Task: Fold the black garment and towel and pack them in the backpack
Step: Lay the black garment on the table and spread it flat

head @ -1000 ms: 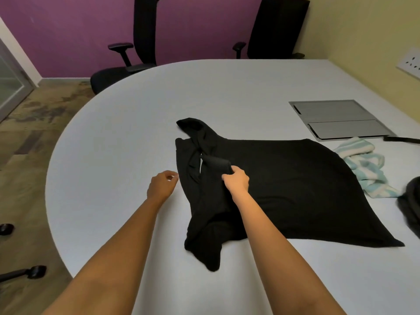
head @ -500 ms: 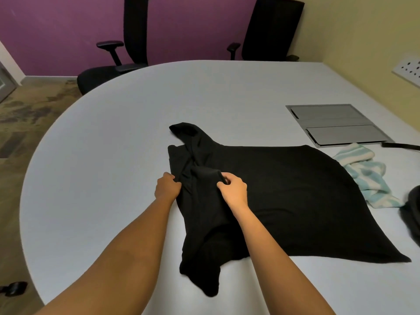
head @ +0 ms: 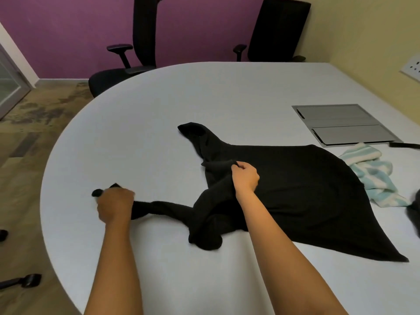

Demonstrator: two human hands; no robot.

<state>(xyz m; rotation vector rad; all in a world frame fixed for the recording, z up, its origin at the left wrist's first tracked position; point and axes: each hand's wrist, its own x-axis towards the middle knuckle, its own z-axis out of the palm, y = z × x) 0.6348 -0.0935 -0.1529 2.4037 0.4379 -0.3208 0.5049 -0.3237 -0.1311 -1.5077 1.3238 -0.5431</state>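
Gripping the end of a sleeve (head: 163, 209) in a clenched left hand (head: 114, 204), a person holds it out leftward along the desk (head: 204, 98), while the right hand (head: 245, 176) pinches a fold near the shoulder of the black garment (head: 306, 189). The sleeve's long axis runs left to right between the two hands. The body spreads rightward, toward the crumpled striped towel (head: 375, 178) just beside it. Folding the sleeve inward looks like the left hand's job.

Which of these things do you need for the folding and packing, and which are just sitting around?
For the job: black garment, striped towel, left hand and right hand gripping it.
Just lying about: office chairs, grey table panel, wall socket.
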